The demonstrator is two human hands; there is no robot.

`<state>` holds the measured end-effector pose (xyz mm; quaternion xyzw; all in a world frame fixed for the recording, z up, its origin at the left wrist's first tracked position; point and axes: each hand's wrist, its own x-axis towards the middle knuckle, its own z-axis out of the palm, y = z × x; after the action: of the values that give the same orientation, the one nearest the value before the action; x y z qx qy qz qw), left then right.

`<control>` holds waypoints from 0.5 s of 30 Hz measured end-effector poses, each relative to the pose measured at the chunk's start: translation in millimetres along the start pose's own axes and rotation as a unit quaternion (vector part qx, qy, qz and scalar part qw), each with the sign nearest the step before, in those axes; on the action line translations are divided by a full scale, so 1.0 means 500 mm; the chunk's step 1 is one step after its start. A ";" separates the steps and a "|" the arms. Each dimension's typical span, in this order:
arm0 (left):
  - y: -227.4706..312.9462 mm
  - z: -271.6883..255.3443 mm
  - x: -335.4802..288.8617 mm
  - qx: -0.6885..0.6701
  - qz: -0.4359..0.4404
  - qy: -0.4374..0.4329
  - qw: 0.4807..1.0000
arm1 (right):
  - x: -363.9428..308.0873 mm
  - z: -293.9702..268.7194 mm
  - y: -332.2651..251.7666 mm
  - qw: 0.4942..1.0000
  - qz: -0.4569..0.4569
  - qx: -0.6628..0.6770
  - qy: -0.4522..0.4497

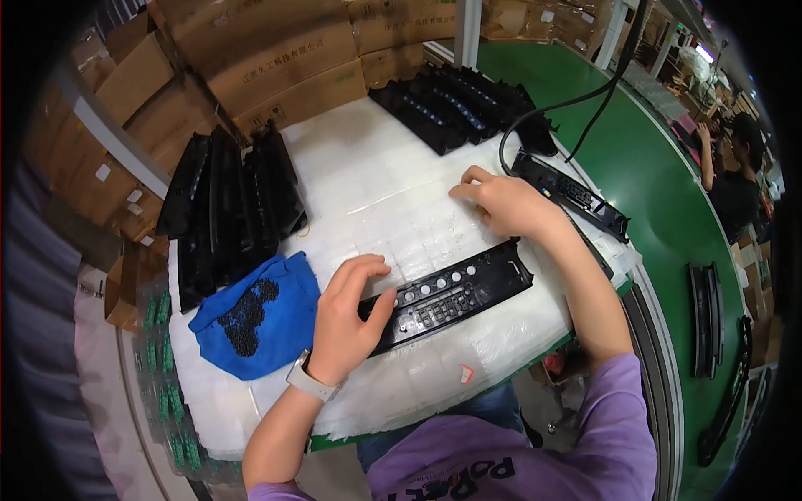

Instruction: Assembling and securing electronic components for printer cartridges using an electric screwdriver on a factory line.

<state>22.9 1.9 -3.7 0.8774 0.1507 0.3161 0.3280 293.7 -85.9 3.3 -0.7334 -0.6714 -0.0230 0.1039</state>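
Note:
A long black plastic panel (451,296) lies at a slant on the white foam sheeting, with a row of round light spots and a block of small slots on its face. My left hand (347,313) is over its left end, thumb apart from the fingers; whether it touches the panel is unclear. Beyond the panel's right end, my right hand (510,204) hovers above the sheeting, its bent fingers spread and nothing visible in them. A blue cloth (292,288) left of my left hand carries a pile of small black parts (242,326), probably screws.
Black panels (225,192) stand stacked at the left, more (459,104) at the far side. Another panel (576,196) lies by my right forearm, under a black cable (535,113). Cardboard boxes (284,63) wall the back. A person (739,175) is far right, past the green surface (660,217).

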 end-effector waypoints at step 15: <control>0.000 0.006 -0.003 -0.007 -0.025 -0.012 1.000 | -0.054 -0.027 -0.007 0.962 0.218 -0.134 -0.100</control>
<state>23.7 0.0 -6.1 0.8748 0.1666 0.2982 0.3436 288.9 -114.7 12.2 -0.8679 -0.4929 -0.0163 -0.0604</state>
